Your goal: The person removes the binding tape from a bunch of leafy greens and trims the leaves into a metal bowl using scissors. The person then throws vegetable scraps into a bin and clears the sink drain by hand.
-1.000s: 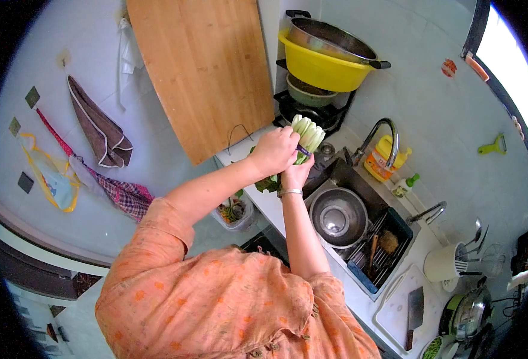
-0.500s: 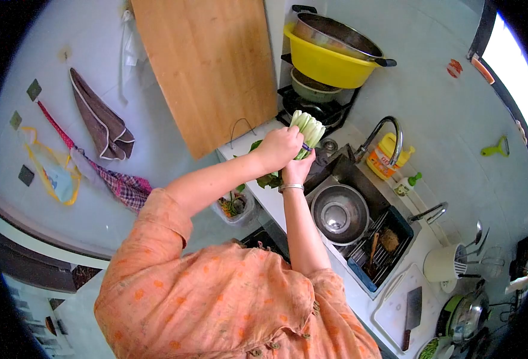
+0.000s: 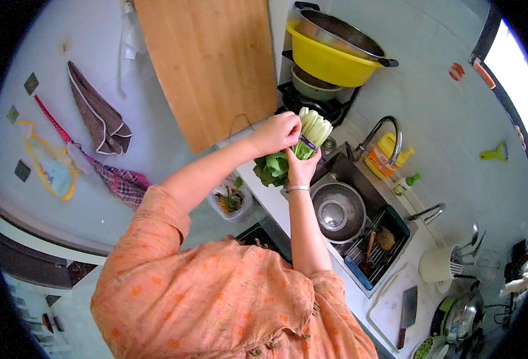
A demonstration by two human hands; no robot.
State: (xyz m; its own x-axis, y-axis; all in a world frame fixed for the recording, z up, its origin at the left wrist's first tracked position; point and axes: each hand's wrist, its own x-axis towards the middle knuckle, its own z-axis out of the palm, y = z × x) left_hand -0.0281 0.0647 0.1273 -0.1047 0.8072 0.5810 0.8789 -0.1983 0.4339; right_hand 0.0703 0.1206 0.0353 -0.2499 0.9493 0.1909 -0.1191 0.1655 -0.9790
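A bunch of leafy greens [image 3: 314, 127], its pale stem ends upward and its dark leaves hanging below, is held up over the counter beside the sink. A purple band [image 3: 307, 143] circles its stems. My right hand [image 3: 303, 167], with a bracelet at the wrist, is wrapped round the bunch just below the band. At the band's left end, the fingers of my left hand [image 3: 281, 133] are closed in a pinch. What lies between those fingertips is hidden.
A metal bowl [image 3: 338, 213] sits in the sink, next to a dish rack [image 3: 376, 246]. Farther right, a cleaver [image 3: 408, 311] lies on a white cutting board [image 3: 386, 304]. A yellow basin [image 3: 330, 58] stands over the stove. Below the counter is a scrap bin [image 3: 230, 204].
Both hands have shifted slightly right with the greens. My left hand has drawn up and away from the bunch's front, so more of the purple band and leaves shows.
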